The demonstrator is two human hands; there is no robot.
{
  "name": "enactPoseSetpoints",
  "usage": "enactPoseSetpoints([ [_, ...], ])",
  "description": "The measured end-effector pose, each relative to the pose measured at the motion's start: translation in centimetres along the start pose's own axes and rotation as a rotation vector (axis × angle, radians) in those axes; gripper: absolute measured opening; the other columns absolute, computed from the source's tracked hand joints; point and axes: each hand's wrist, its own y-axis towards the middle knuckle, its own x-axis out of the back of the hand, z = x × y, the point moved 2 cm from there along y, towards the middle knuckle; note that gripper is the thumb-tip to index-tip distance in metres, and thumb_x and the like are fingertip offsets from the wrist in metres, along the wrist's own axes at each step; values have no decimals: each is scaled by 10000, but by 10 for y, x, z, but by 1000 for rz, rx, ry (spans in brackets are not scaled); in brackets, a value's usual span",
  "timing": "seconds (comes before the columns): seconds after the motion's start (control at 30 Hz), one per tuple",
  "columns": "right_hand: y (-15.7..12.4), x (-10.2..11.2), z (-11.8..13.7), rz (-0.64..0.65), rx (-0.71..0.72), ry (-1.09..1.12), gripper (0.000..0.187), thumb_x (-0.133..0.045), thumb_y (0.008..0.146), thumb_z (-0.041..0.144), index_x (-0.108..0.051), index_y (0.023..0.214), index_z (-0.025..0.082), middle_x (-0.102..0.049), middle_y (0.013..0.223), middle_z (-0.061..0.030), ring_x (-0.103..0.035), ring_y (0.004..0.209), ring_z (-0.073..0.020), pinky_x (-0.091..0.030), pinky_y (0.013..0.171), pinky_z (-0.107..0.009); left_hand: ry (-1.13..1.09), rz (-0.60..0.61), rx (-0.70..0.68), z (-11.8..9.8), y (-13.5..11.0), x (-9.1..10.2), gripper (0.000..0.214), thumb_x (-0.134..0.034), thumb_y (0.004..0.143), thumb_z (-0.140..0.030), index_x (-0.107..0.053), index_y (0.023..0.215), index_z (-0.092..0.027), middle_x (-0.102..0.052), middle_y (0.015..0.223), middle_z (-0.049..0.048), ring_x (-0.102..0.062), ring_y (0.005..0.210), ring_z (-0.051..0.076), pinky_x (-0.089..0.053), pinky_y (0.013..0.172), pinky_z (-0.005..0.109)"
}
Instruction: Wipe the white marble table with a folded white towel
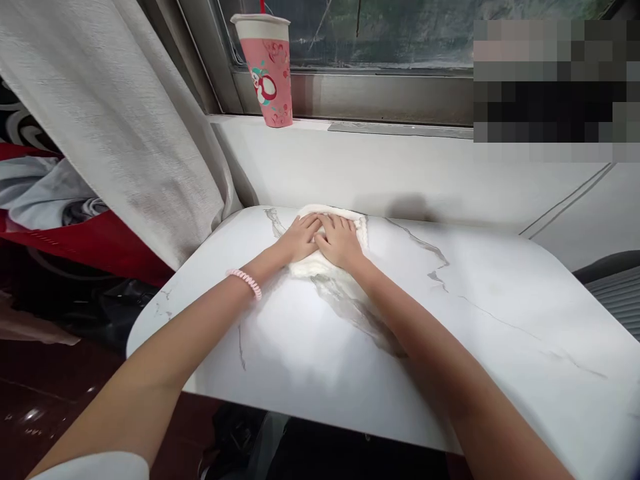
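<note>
A cream-white cloth [310, 268] lies spread on the white marble-patterned table [500, 280], close to its far edge by the wall. My left hand [301, 239] rests flat on the cloth's left part, fingers stretched out. Beside it, my right hand [341, 241] presses flat on the cloth too, its fingers apart and pointing away from me. The two hands touch or nearly touch at the thumbs. Much of the cloth's middle is hidden under them. A pink coiled band [245, 283] circles my left wrist.
A pink paper cup [273, 80] with a red straw stands on the window sill [320, 125]. At the left hangs a grey curtain [125, 113], reaching the table's edge. Behind it sits a red bag [100, 243] with clothes. A dark chair back [613, 280] shows at the right.
</note>
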Motion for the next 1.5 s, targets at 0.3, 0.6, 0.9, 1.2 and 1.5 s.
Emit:
enactPoseSetpoints([
  [0.3,35,-3,-33,-74,-68,22,465,-408,928,251,-527,1368,158,-569,1362,-142,-469,1260,-295,-266,1121,-474,-15,-20,-81,17,53,-6,483,-389,931,-369,-466,1370,-184,-424,1516,125,-352,1413,254,-202,1200,495],
  [0.6,22,2,-35,-77,-97,1,468,-397,935,233,-524,1379,160,-566,1373,-120,-472,1275,-274,-264,1133,-441,16,0,-56,5,48,-13,539,-329,970,-371,-363,1462,-151,-361,1563,143,-257,1474,248,-145,1211,521],
  [0.9,-20,15,-34,-95,-115,-4,488,-392,923,243,-530,1383,163,-539,1418,-121,-439,1327,-274,-247,1148,-450,12,10,-99,-31,26,-18,542,-356,952,-351,-382,1456,-152,-375,1561,136,-249,1480,243,-135,1217,494],
  [1.2,-77,31,-13,-31,-78,-9,495,-397,933,271,-509,1405,172,-504,1454,-125,-420,1339,-268,-247,1142,-452,-4,37,-45,-75,-27,-17,584,-375,941,-371,-349,1481,-153,-311,1593,140,-201,1496,283,-133,1204,557],
  [1.5,-141,46,13,45,50,-27,505,-397,955,327,-491,1421,158,-495,1452,-145,-401,1348,-289,-245,1148,-472,48,70,78,-128,-100,-13,630,-328,958,-373,-273,1519,-92,-242,1616,178,-149,1512,305,-109,1209,570],
])
